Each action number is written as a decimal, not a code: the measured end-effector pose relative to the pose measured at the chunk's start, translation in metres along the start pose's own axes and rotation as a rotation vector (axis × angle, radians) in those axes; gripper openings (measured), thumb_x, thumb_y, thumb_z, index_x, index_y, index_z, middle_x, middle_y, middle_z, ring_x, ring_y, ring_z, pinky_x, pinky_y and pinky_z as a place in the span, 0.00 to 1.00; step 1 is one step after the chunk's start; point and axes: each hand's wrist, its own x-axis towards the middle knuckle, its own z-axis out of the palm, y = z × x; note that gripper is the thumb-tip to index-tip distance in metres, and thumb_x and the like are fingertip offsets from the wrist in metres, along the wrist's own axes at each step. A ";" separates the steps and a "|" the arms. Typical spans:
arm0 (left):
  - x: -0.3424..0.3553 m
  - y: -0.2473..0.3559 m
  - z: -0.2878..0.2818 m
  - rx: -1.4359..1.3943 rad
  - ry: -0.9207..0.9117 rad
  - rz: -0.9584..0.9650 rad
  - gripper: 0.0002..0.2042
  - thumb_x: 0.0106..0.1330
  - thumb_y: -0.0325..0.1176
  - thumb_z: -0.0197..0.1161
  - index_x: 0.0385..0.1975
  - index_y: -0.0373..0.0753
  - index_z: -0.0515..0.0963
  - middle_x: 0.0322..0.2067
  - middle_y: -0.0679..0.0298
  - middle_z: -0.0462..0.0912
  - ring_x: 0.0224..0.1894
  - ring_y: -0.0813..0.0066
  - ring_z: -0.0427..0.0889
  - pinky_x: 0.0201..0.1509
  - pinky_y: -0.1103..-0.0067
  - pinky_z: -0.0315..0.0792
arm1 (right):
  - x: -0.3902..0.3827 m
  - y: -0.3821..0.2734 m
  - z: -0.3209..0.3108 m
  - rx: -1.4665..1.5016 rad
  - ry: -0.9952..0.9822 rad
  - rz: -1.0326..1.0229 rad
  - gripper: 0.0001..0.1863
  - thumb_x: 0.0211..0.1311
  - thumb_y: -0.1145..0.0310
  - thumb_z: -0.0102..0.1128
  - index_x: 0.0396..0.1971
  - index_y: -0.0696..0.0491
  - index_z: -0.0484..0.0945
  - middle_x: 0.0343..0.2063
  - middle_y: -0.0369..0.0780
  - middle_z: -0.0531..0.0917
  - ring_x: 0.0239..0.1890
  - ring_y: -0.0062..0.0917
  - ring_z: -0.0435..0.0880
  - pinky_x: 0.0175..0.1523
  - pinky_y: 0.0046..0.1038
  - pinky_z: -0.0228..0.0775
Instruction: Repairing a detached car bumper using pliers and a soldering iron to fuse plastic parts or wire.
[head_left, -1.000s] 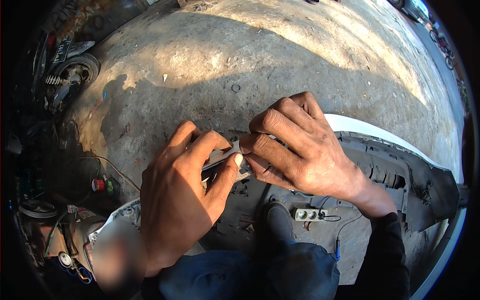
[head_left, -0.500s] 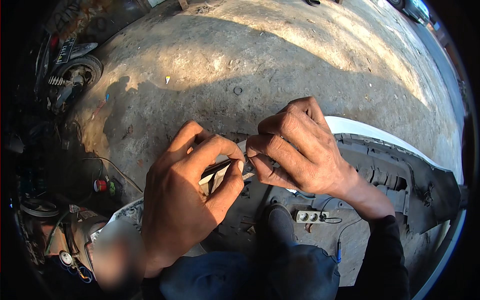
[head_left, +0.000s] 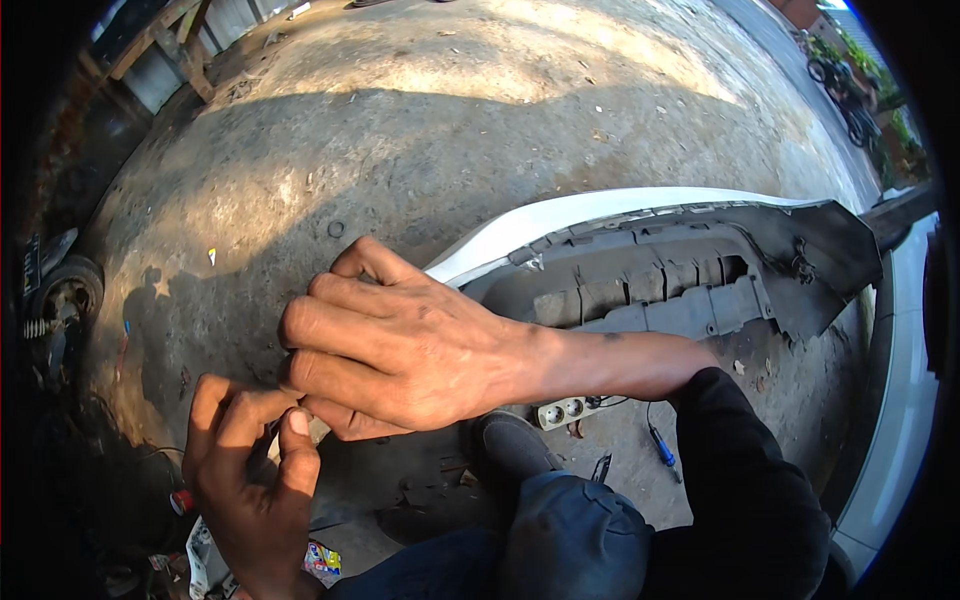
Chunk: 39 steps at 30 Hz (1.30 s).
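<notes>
My left hand [head_left: 255,460] is raised at the lower left, thumb and fingers pinched together. Against its fingertips is my right hand [head_left: 400,340], reaching across from the right with its fingers curled and closed. Between the two hands a small pale tan piece [head_left: 317,430] shows in part; its kind cannot be made out, and my right fingers hide most of what is gripped. Beyond my right hand lies a car bumper [head_left: 590,207] with a white outer edge and its dark inner side up.
Beside my shoe [head_left: 515,447] lie a white power strip [head_left: 562,412] and a blue-handled tool [head_left: 663,452] on a cord. A pale car body [head_left: 895,430] bounds the right. A motorcycle wheel [head_left: 70,305] stands left; a colourful packet [head_left: 322,560] lies near my left wrist.
The view has swung right. Both hands now sit lower left in it, and my right forearm stretches further across. The dark strip seen between my fingers before is hidden now.
</notes>
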 end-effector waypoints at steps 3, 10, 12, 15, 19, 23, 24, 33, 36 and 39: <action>-0.003 0.009 0.000 0.037 -0.011 0.033 0.04 0.63 0.27 0.57 0.30 0.32 0.74 0.29 0.62 0.67 0.26 0.74 0.66 0.30 0.78 0.61 | -0.002 -0.003 0.000 -0.007 0.030 0.022 0.13 0.54 0.60 0.64 0.28 0.55 0.75 0.33 0.39 0.71 0.38 0.30 0.75 0.45 0.36 0.63; -0.005 0.016 0.009 0.187 0.049 0.134 0.05 0.67 0.26 0.55 0.34 0.31 0.75 0.31 0.56 0.71 0.30 0.65 0.74 0.33 0.72 0.66 | -0.008 -0.007 0.003 0.014 0.128 0.074 0.14 0.53 0.58 0.64 0.25 0.54 0.73 0.30 0.37 0.69 0.35 0.27 0.74 0.45 0.35 0.63; -0.005 0.018 0.010 0.240 0.055 0.144 0.05 0.67 0.26 0.55 0.35 0.31 0.75 0.31 0.55 0.72 0.31 0.62 0.75 0.34 0.70 0.67 | -0.009 -0.008 0.004 0.019 0.158 0.086 0.14 0.52 0.59 0.64 0.25 0.53 0.73 0.30 0.37 0.68 0.35 0.27 0.74 0.45 0.35 0.62; -0.005 0.021 0.009 0.356 0.065 0.186 0.05 0.67 0.25 0.54 0.36 0.31 0.76 0.31 0.53 0.73 0.33 0.56 0.76 0.36 0.67 0.68 | -0.007 -0.012 0.008 0.007 0.173 0.104 0.13 0.51 0.60 0.64 0.24 0.53 0.72 0.29 0.37 0.67 0.34 0.27 0.74 0.46 0.35 0.62; -0.003 0.018 0.011 0.464 0.128 0.214 0.05 0.68 0.25 0.54 0.36 0.31 0.76 0.30 0.52 0.73 0.34 0.51 0.75 0.37 0.64 0.68 | -0.003 -0.016 0.016 0.013 0.145 0.218 0.13 0.50 0.62 0.65 0.24 0.53 0.72 0.28 0.38 0.66 0.34 0.27 0.73 0.45 0.35 0.60; 0.000 0.004 0.004 0.424 0.098 0.281 0.05 0.59 0.26 0.64 0.33 0.34 0.78 0.31 0.57 0.73 0.29 0.57 0.74 0.31 0.67 0.69 | -0.003 -0.018 0.011 0.013 0.074 0.264 0.12 0.49 0.65 0.68 0.29 0.54 0.76 0.30 0.37 0.68 0.34 0.29 0.73 0.43 0.34 0.59; 0.002 0.006 0.009 0.377 0.075 0.254 0.05 0.58 0.26 0.65 0.32 0.35 0.78 0.32 0.57 0.73 0.29 0.58 0.74 0.31 0.67 0.70 | -0.008 -0.014 0.000 0.012 0.013 0.278 0.12 0.49 0.65 0.69 0.31 0.54 0.78 0.31 0.37 0.70 0.34 0.29 0.73 0.42 0.34 0.60; -0.010 -0.002 -0.006 0.243 0.093 0.078 0.10 0.59 0.27 0.64 0.41 0.36 0.80 0.30 0.60 0.70 0.28 0.65 0.71 0.33 0.72 0.68 | -0.009 0.000 -0.009 -0.051 -0.095 0.158 0.13 0.38 0.69 0.75 0.29 0.52 0.85 0.31 0.37 0.74 0.33 0.28 0.75 0.37 0.31 0.63; -0.009 -0.003 -0.004 0.249 0.153 0.024 0.12 0.60 0.27 0.63 0.44 0.36 0.80 0.31 0.60 0.69 0.28 0.66 0.69 0.34 0.72 0.67 | -0.004 0.006 -0.012 -0.077 -0.118 0.072 0.13 0.37 0.69 0.75 0.29 0.51 0.85 0.31 0.36 0.74 0.33 0.27 0.75 0.38 0.31 0.64; -0.005 -0.001 0.001 0.216 0.063 0.018 0.13 0.61 0.29 0.63 0.46 0.34 0.79 0.33 0.57 0.71 0.33 0.61 0.74 0.37 0.71 0.68 | 0.004 0.006 -0.019 -0.083 -0.172 0.009 0.13 0.37 0.68 0.75 0.28 0.50 0.85 0.31 0.35 0.74 0.33 0.26 0.74 0.38 0.31 0.64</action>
